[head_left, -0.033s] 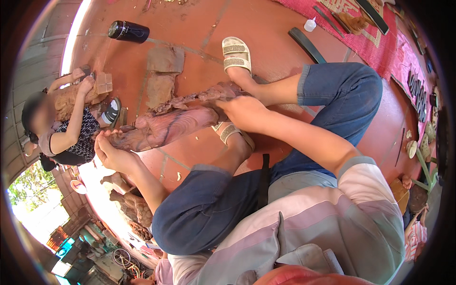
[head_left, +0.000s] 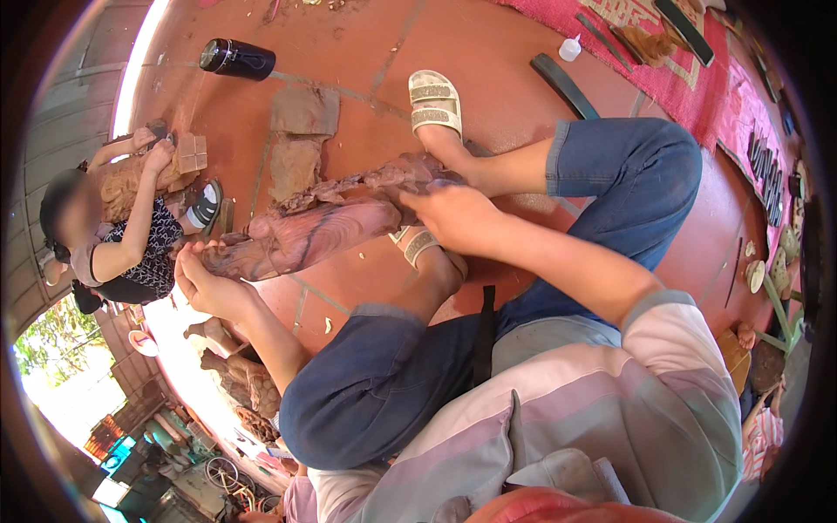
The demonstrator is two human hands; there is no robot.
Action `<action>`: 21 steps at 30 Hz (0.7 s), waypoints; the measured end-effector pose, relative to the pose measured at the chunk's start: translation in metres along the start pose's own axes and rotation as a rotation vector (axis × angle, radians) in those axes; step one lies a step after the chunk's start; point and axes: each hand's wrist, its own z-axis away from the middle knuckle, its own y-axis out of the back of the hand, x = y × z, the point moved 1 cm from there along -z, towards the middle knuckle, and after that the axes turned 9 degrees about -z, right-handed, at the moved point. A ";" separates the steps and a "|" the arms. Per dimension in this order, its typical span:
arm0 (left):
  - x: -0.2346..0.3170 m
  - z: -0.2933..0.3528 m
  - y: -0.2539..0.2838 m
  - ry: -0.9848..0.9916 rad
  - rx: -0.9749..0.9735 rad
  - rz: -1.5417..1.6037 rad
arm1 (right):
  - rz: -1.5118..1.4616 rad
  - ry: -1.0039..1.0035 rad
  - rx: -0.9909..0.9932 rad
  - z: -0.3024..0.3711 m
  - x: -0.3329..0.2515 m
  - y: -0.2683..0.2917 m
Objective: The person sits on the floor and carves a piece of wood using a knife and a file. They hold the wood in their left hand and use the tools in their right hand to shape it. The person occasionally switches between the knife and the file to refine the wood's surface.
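A long reddish-brown wood carving [head_left: 318, 228] with dark streaks in its grain lies slantwise across the space before my shins. My left hand [head_left: 205, 283] is closed round its left end, fingers curled over the edge. At the opposite end, my right hand [head_left: 453, 218] presses against the carved surface with its fingers drawn together. A small dark patch shows by the right knuckles. What those fingers hold, if anything, is hidden.
A co-worker [head_left: 144, 218] sits at the left, hands on another wooden piece. Brown sheets [head_left: 302, 131] and a dark flask [head_left: 237, 58] lie beyond the carving. A black strip [head_left: 565, 85], a white squeeze bottle [head_left: 569, 48] and a red mat [head_left: 711, 87] are at upper right.
My right hand has shifted slightly towards me and to the right on the carving. The left hand keeps its place on the other end.
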 end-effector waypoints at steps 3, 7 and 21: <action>-0.008 0.006 0.003 0.015 -0.009 0.010 | 0.013 -0.034 -0.008 0.002 0.002 -0.012; 0.002 0.000 -0.003 -0.007 -0.039 -0.034 | -0.131 -0.005 0.073 -0.014 0.021 -0.012; 0.000 0.003 0.001 -0.024 -0.022 -0.007 | -0.116 -0.026 0.067 0.005 0.009 -0.006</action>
